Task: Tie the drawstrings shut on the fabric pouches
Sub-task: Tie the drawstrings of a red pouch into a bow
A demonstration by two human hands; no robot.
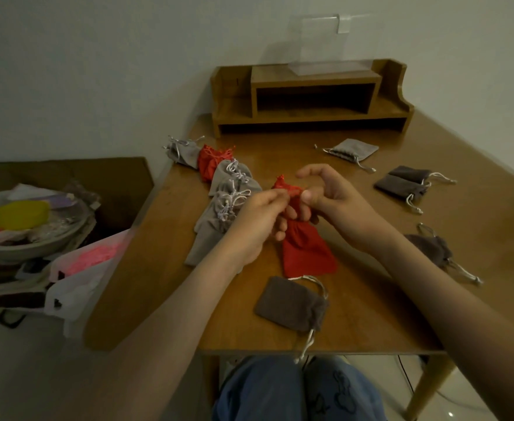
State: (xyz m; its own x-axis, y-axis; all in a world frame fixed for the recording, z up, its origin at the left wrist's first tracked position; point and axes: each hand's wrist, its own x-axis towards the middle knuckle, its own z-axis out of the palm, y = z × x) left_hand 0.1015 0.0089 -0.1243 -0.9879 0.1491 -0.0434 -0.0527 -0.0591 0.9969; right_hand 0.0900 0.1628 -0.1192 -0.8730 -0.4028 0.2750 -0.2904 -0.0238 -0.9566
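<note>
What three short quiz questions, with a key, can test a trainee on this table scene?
1. True or false: the left hand and the right hand both hold the red pouch near its neck.
2. Fill in: the wooden shelf stands at the ____ end of the table.
3. Which thing lies nearest the table's front edge? A) dark grey pouch B) red pouch C) wooden shelf
Key: 1 true; 2 far; 3 A.
</note>
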